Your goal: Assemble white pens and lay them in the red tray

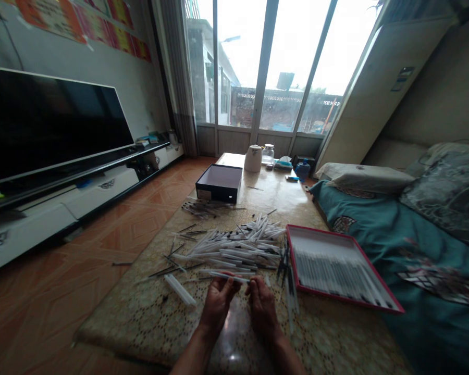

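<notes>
Between my two hands a thin whitish pen lies nearly level above the table's near part. My left hand pinches it with thumb and fingers. At its right end the fingers of my right hand are closed on it. Just beyond is a large heap of white pen barrels, with dark thin refills scattered on its left. A few white barrels lie side by side left of my left hand. To the right, a red-rimmed box lid holds a row of pens with dark tips.
A dark open box stands farther back on the patterned table. Behind it are a beige kettle, a glass jar and a tissue pack. A teal-covered sofa borders the right side. More dark pieces lie against the lid.
</notes>
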`<action>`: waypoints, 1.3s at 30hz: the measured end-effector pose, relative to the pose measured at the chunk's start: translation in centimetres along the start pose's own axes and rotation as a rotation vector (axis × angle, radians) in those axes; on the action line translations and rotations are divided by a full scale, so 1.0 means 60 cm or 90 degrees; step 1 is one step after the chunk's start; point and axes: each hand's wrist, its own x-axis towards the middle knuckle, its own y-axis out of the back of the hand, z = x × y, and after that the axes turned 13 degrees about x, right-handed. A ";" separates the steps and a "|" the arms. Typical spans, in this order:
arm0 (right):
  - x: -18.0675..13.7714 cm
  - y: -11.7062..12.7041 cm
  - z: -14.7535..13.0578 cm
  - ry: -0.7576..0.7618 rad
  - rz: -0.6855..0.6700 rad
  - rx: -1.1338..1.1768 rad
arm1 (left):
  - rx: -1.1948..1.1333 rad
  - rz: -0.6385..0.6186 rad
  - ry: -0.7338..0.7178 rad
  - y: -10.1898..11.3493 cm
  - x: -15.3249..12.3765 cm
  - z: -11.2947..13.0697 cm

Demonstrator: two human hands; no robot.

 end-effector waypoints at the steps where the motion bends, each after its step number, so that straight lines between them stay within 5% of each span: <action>1: 0.000 0.000 0.000 0.003 0.001 -0.005 | 0.003 -0.001 -0.001 0.000 0.000 0.000; 23: 0.005 0.001 -0.005 0.067 0.092 0.071 | 0.043 0.039 0.002 -0.009 -0.006 0.012; 32: 0.021 0.001 -0.047 0.177 -0.052 -0.120 | 0.106 -0.029 -0.042 -0.014 -0.007 0.022; 39: 0.025 0.033 0.000 0.165 0.000 -0.140 | 0.048 0.102 0.033 -0.006 0.014 0.021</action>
